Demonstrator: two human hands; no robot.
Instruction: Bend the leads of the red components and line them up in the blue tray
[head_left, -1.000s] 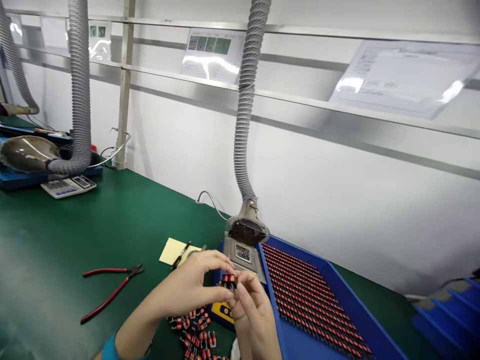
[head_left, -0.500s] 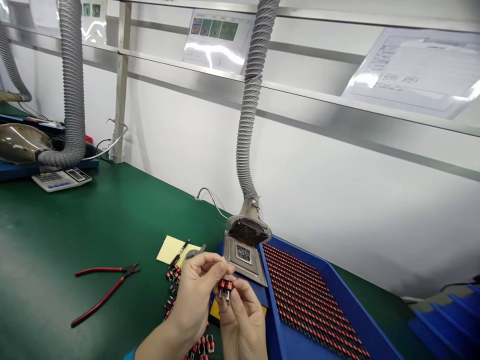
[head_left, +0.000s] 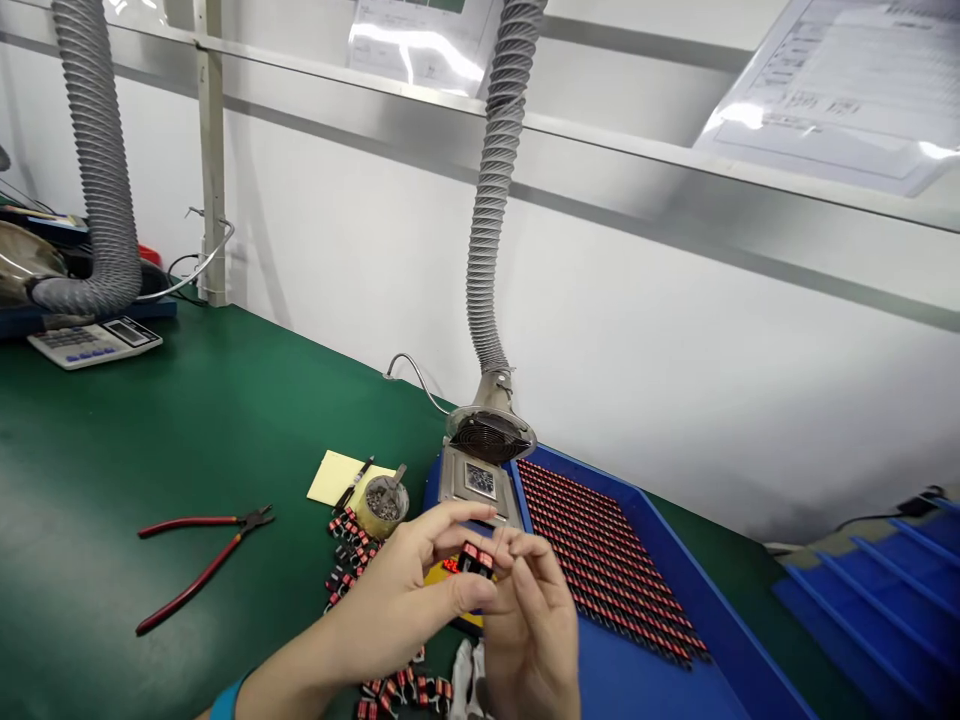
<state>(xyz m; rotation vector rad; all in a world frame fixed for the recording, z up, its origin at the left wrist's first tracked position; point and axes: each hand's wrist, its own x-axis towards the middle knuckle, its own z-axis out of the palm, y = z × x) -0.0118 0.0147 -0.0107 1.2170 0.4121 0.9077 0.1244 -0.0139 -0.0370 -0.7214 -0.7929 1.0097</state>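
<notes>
Held between the thumb and fingers of my left hand (head_left: pixel 420 595) is a small red-and-black wire-wound coil (head_left: pixel 475 558). My right hand (head_left: pixel 536 620) is closed at the coil's right end, its fingertips meeting those of the left; its exact grip is partly hidden. Loose coils (head_left: pixel 349 555) lie left of my wrist, and more coils (head_left: pixel 405 690) sit below my hands. Beyond my fingers stands a solder pot (head_left: pixel 480 482) with a square metal top; its yellow front and red digits are partly covered. To the right, a blue tray (head_left: pixel 637 690) holds dense rows of red-and-black coils (head_left: pixel 607 560).
A fume hood (head_left: pixel 491 430) on a ribbed hose hangs low over the pot. Red-handled pliers (head_left: pixel 217 565), a yellow pad (head_left: pixel 334 478), a pen (head_left: pixel 354 487), a tub of grey matter (head_left: pixel 382 505) and a calculator (head_left: pixel 94 340) lie leftward. A whitish object (head_left: pixel 466 680) is below my hands.
My left hand has turned and opened its arch around the coil, and my right hand has shifted right. The view has tilted down, uncovering the tub and the whitish object.
</notes>
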